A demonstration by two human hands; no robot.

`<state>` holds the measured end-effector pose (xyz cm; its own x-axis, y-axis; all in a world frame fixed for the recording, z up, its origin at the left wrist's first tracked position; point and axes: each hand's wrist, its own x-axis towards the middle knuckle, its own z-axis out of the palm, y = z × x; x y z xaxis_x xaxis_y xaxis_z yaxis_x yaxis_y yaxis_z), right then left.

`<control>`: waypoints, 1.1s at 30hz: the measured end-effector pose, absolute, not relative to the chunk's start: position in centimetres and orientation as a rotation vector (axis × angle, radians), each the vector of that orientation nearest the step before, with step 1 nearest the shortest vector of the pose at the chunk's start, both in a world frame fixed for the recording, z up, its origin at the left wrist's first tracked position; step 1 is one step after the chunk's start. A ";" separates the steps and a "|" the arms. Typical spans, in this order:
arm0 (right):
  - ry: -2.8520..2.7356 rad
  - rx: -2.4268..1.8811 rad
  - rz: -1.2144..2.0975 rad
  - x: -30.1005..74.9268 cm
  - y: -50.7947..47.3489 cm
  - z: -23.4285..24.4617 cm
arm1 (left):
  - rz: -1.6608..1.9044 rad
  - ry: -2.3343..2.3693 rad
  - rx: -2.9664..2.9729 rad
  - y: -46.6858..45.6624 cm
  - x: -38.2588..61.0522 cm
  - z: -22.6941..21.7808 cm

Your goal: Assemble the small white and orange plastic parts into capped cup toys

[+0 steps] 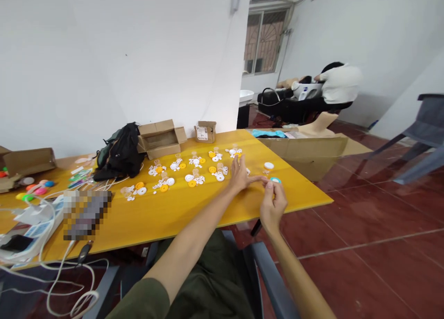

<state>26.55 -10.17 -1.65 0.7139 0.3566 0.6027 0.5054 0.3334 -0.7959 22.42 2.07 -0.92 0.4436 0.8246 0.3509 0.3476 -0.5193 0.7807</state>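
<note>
My left hand (243, 174) reaches out over the yellow table (166, 217), its fingers stretched toward my right hand, thumb and forefinger touching a small round piece. My right hand (273, 203) is closed in a pinch on that small white and teal disc (275, 180), held just above the table's right corner. A white round cap (268, 165) lies on the table just beyond. Several small groups of white and yellow plastic discs (194, 174) with little clear cups are spread in rows across the table's middle.
A black bag (121, 152), open cardboard boxes (161, 138) and a small box (205, 131) stand at the table's back. Cables, colourful caps (34, 189) and a blurred object lie at left. A big carton (312, 150) sits on the floor; another person (338, 83) sits far off; a grey chair (421, 129) stands right.
</note>
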 end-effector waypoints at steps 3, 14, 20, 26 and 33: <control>-0.907 -1.305 -0.117 26.9 -10.1 -2.0 | 1.046 0.910 1.931 2.0 21.7 -0.3; -1.534 -1.755 0.006 27.8 -7.0 -4.6 | 0.972 0.764 1.413 0.4 18.2 0.5; -1.520 -2.012 0.008 29.2 -4.1 -4.3 | 0.863 0.708 1.420 -1.7 14.1 -0.5; -1.543 -2.068 -0.059 30.4 -1.5 -3.8 | 0.850 0.676 1.564 -3.9 9.9 -1.3; -1.566 -2.086 -0.048 31.6 0.8 -3.6 | 0.812 0.672 1.836 -5.3 8.9 -1.9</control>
